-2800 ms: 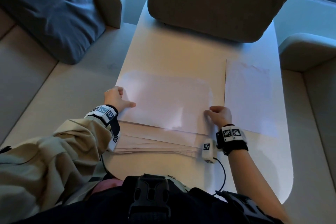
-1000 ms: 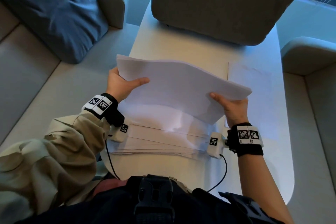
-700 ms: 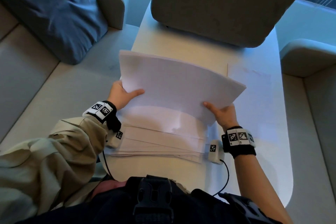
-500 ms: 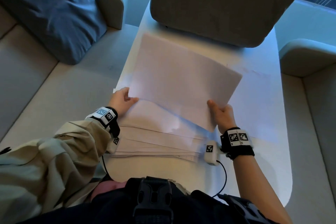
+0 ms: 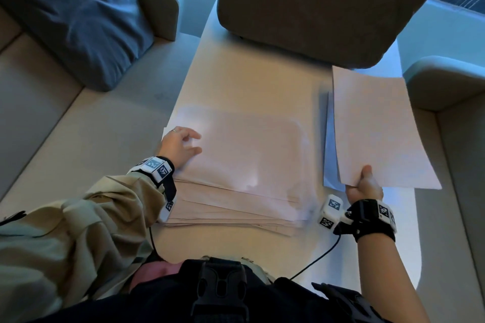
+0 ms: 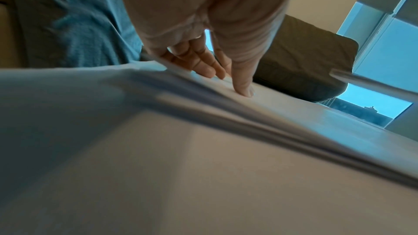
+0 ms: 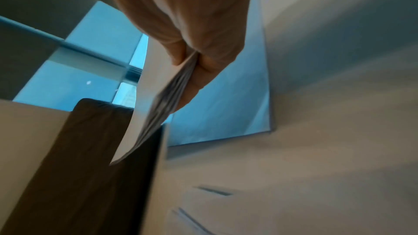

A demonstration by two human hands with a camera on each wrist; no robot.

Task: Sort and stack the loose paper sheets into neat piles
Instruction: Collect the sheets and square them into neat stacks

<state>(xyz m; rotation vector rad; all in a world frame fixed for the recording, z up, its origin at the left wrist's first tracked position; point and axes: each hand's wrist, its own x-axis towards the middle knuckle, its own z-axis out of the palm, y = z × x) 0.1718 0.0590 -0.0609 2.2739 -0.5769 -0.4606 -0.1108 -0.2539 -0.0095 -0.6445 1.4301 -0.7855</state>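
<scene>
A fanned pile of loose paper sheets (image 5: 244, 165) lies on the table in front of me. My left hand (image 5: 181, 145) rests on its left edge with straight fingers (image 6: 203, 63) pressing the top sheet. My right hand (image 5: 363, 186) pinches a thin bundle of sheets (image 5: 378, 128) by the near corner, thumb on top, and holds it over the right pile (image 5: 330, 144) lying flat on the table. In the right wrist view the bundle's edge (image 7: 165, 103) sits between thumb and fingers, with the flat pile (image 7: 226, 99) beneath.
The narrow white table (image 5: 236, 81) runs away from me between two beige sofas. A dark cushion (image 5: 322, 5) stands at the table's far end. A blue cushion (image 5: 78, 13) lies on the left sofa. A cable (image 5: 317, 259) trails from my right wrist.
Both hands lifted a bundle off the front pile. The left hand let go and returned to the pile; the right hand carried the bundle rightward over the right pile.
</scene>
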